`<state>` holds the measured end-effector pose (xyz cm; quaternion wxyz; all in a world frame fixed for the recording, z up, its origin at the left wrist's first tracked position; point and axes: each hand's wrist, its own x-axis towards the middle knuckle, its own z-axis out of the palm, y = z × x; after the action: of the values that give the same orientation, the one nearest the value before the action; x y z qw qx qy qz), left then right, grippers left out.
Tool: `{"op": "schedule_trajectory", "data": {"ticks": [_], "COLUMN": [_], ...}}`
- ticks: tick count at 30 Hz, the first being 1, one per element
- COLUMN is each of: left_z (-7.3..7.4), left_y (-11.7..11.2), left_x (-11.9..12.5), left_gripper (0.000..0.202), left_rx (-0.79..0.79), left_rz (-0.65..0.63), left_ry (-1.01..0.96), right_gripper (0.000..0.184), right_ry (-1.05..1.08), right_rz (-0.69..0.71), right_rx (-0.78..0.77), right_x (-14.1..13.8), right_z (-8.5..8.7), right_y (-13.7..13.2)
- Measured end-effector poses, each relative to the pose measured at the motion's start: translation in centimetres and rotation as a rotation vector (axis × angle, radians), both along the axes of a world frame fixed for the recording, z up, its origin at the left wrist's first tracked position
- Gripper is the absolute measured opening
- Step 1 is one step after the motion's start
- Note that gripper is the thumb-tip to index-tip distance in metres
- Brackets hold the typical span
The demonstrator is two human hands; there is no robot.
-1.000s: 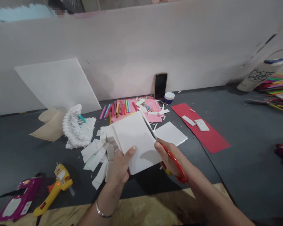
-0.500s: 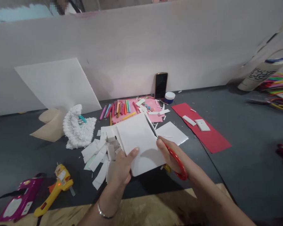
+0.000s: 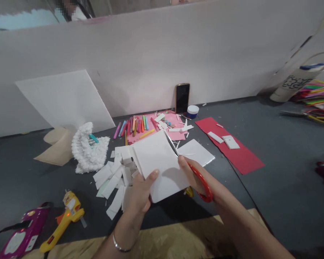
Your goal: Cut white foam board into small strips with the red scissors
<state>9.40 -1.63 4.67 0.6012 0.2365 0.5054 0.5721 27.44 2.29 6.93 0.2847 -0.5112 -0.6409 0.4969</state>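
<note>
My left hand [image 3: 140,190] grips a white board [image 3: 160,158] by its lower left edge, thumb on top and fingers underneath. It looks like more than one layer at its left side. In my right hand [image 3: 190,174] is a pair of scissors with red handles [image 3: 205,187]. Their metal blades [image 3: 171,142] lie along the board's upper right edge. A thin white sliver [image 3: 188,154] sticks out beside the blades. Many cut white pieces [image 3: 115,183] lie left of the board, and a white sheet [image 3: 197,151] rests to its right.
Behind are crayon-like sticks [image 3: 135,124] on pink paper [image 3: 175,117], a phone [image 3: 183,97] and a small jar [image 3: 193,111]. Red paper [image 3: 232,149] lies right. At left are a yellow glue gun [image 3: 63,221], a magenta device [image 3: 27,230] and a fluffy white piece [image 3: 89,151].
The scissor blades have shifted slightly against the board's edge and show as a brighter line. My left hand keeps its hold. The whole view has moved a little.
</note>
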Motion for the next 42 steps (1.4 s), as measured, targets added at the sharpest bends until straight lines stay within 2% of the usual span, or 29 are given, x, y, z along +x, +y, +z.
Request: {"op": "schedule_trajectory", "data": {"ticks": [4,9,16,20,25,37,42], "left_z": [0.2,0.3,0.2,0.1,0.4,-0.2,0.0], "left_y": [0.0,0.0,0.2,0.1,-0.1,0.0,0.1], "left_x": [0.1,0.1,0.1,0.2,0.6,0.4,-0.1], "left_gripper": [0.052,0.053,0.052,0.057,0.068,0.073,0.059], "left_rx": [-0.010,-0.023,-0.012,-0.021,-0.028,-0.045,-0.059], "left_rz": [0.012,0.018,0.014,0.018,0.012,0.032,0.014], "left_ry": [0.000,0.024,0.042,0.037,0.029,0.033,0.029], "right_gripper": [0.055,0.056,0.055,0.055,0.055,0.059,0.057], "right_ry": [0.002,0.068,0.166,0.098,-0.010,0.093,0.159], "right_rz": [-0.025,-0.046,-0.057,0.007,0.047,-0.059,-0.126], "right_rx": [0.034,-0.079,-0.072,-0.055,-0.064,-0.062,-0.103], "right_x": [-0.4,-0.7,-0.4,0.4,0.8,-0.3,-0.6], "right_z": [0.7,1.5,0.4,0.0,0.6,0.6,0.4], "right_y": [-0.2,-0.6,-0.7,0.1,1.1,0.7,0.5]}}
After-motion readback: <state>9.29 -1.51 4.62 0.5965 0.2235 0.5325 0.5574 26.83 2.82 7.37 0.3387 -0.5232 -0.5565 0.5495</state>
